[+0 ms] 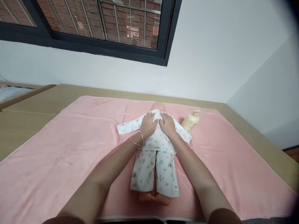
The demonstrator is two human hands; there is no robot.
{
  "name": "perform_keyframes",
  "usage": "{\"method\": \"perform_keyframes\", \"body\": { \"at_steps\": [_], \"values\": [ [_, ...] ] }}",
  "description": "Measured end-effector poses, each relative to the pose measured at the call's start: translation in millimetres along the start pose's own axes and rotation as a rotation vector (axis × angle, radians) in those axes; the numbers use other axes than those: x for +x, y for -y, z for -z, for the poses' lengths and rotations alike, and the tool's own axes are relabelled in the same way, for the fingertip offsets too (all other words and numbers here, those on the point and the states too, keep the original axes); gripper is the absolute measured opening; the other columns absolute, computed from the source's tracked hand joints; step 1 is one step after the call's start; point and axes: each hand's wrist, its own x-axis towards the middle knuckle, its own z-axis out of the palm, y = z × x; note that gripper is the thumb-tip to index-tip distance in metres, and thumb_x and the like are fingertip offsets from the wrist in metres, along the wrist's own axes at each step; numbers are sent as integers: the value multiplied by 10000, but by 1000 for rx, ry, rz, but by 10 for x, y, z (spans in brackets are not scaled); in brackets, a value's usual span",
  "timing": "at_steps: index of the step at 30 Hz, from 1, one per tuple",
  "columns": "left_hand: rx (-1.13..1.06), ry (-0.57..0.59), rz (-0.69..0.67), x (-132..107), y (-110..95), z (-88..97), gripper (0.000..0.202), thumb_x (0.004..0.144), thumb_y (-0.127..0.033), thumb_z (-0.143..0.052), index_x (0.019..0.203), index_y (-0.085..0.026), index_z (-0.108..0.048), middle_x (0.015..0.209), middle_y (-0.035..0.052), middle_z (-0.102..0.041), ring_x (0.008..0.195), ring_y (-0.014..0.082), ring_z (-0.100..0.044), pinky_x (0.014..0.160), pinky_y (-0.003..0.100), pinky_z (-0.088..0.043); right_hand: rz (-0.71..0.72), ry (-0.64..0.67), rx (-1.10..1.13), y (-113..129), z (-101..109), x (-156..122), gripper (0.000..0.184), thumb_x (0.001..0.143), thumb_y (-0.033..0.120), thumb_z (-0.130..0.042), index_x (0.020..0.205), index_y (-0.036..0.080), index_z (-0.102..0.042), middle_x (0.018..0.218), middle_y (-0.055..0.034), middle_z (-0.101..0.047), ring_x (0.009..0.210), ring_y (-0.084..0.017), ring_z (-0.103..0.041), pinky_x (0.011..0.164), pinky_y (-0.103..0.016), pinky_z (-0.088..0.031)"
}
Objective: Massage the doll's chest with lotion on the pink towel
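Note:
A baby doll (pixel 156 146) in white printed pyjamas lies on a pink towel (pixel 70 149), head away from me, bare feet toward me. My left hand (pixel 148 124) lies flat on the doll's upper left side, fingers together and stretched out, bracelets on the wrist. My right hand (pixel 167 124) rests flat on the upper right side, fingers spread over the shirt. Both hands press on the shirt and grip nothing.
A cream-coloured bottle (pixel 191 120) lies on the towel just right of the doll's sleeve. The towel covers a tan table (pixel 28 115) set against a white wall under a dark-framed window (pixel 105 28). A wooden frame edge (pixel 21 93) shows at far left.

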Motion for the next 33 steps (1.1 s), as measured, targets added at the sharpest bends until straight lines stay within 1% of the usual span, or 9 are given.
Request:
{"method": "perform_keyframes", "body": {
  "at_steps": [6,9,12,19,25,30,33],
  "values": [
    [3,-18,-7,6,8,-9,455,986,-334,-433,1372,-118,-541,1471,138,-553,1428,296,-433,1228,470,-310,-9,-9,19,-3,-9,3,494,964,276,-410,1412,129,-558,1483,-155,-548,1419,-285,-448,1208,-462,-288],
    [-1,-39,-27,13,-4,14,433,980,-332,-449,1338,-121,-568,1387,135,-613,1333,282,-519,1176,438,-375,-5,-29,28,5,-1,-1,485,960,272,-414,1395,127,-573,1462,-155,-568,1399,-280,-471,1196,-451,-308],
    [15,-39,-34,25,-20,42,416,964,-326,-474,1311,-124,-586,1311,134,-653,1243,281,-573,1123,432,-418,-2,-42,35,9,7,-4,481,962,279,-414,1388,129,-579,1447,-155,-582,1384,-281,-487,1184,-449,-325],
    [50,-17,-4,41,-26,51,419,953,-327,-500,1315,-136,-593,1295,131,-660,1235,301,-571,1106,439,-418,-1,-41,27,7,18,-2,482,954,276,-421,1384,134,-585,1403,-143,-620,1319,-287,-537,1151,-437,-360],
    [55,-18,-13,39,-9,41,437,964,-350,-491,1323,-121,-591,1261,141,-664,1203,302,-579,1087,438,-426,-6,-57,50,2,10,-8,480,954,285,-423,1377,134,-594,1411,-143,-612,1328,-281,-524,1157,-432,-348],
    [72,-17,-4,38,-37,64,417,966,-349,-476,1305,-138,-599,1220,144,-673,1180,303,-587,1071,443,-437,-16,-63,63,9,11,-9,480,947,283,-431,1373,137,-599,1405,-139,-618,1317,-282,-532,1156,-434,-349],
    [78,-3,-9,44,-40,82,427,961,-350,-475,1305,-129,-597,1211,147,-677,1172,308,-593,1059,448,-446,-9,-61,60,-6,10,-1,480,946,272,-430,1375,139,-598,1421,-131,-608,1332,-275,-521,1165,-433,-339]
  ]
}}
